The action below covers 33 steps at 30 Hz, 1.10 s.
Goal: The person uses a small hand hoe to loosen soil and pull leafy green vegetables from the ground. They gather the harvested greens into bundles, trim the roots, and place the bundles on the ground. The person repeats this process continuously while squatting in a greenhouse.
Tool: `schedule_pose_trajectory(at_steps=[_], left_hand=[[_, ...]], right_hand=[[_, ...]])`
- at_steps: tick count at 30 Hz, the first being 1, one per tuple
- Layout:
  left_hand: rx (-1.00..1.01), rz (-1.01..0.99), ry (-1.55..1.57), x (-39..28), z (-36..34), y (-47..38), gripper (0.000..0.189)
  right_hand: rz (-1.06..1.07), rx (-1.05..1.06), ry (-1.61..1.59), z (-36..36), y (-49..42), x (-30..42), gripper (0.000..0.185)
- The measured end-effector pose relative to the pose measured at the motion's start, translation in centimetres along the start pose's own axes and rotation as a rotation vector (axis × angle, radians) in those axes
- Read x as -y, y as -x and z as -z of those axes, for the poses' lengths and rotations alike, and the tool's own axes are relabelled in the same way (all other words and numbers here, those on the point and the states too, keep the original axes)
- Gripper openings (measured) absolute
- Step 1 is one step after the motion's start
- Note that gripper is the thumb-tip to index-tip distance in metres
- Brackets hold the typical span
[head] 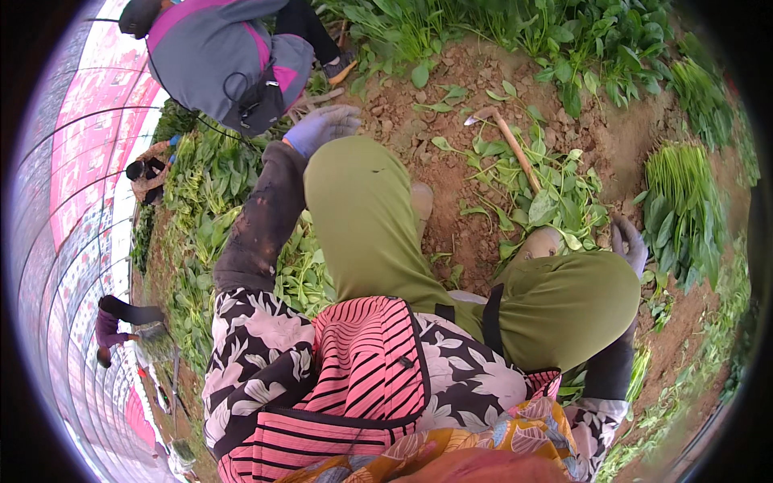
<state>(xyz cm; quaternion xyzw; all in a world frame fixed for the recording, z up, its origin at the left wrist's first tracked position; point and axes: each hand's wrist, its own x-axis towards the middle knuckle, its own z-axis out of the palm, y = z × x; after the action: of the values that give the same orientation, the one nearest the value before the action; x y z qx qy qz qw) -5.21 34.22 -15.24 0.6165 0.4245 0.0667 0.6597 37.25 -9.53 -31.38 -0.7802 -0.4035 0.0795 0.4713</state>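
Observation:
My left hand [321,128], in a purple-blue glove, is beside my left knee with its fingers extended and nothing visible in it. Low beside my right knee, my gloved right hand [629,243] has its fingers apart, close to loose spinach leaves [552,202]; the knee hides part of its wrist. On those leaves rests a short hand tool with a wooden handle [518,148] and a small metal blade, apart from both hands. To the right of my right hand lies a bundle of spinach [682,208], stems towards the far side.
Standing spinach [580,42] grows beyond the bare soil [447,223]. A co-worker in a grey and pink jacket [211,60] crouches at far left. Cut greens [205,175] lie along the left. Two more people [148,175] work farther off, near the plastic tunnel wall [84,157].

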Motion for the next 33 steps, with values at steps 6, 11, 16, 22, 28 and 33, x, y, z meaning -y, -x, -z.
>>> schedule_pose_trajectory(at_steps=[6, 11, 16, 22, 28, 33], left_hand=[[0.072, 0.137, -0.026, 3.8, 3.2, -1.9, 0.043], [0.06, 0.116, 0.027, 2.9, 5.7, -6.9, 0.038], [0.028, 0.166, -0.303, -0.9, 8.3, -13.6, 0.038], [0.072, 0.082, -0.752, -3.7, 9.3, -24.8, 0.034], [0.098, -0.066, -1.455, -3.8, 6.9, -36.2, 0.036], [0.104, -0.046, -1.734, -3.9, 5.1, -44.5, 0.039]], right_hand=[[0.154, 0.282, 0.126, 0.5, -7.8, 6.6, 0.025], [0.403, 0.625, 0.422, -3.7, -14.4, 10.0, 0.029], [0.324, 0.844, 0.551, -13.1, -18.4, 9.2, 0.034], [-0.129, 0.839, 0.683, -26.4, -17.5, 5.0, 0.033], [-0.46, 0.699, 0.651, -30.6, -15.4, 1.1, 0.04], [-0.457, 0.641, 0.239, -31.8, -15.9, 0.7, 0.044]])
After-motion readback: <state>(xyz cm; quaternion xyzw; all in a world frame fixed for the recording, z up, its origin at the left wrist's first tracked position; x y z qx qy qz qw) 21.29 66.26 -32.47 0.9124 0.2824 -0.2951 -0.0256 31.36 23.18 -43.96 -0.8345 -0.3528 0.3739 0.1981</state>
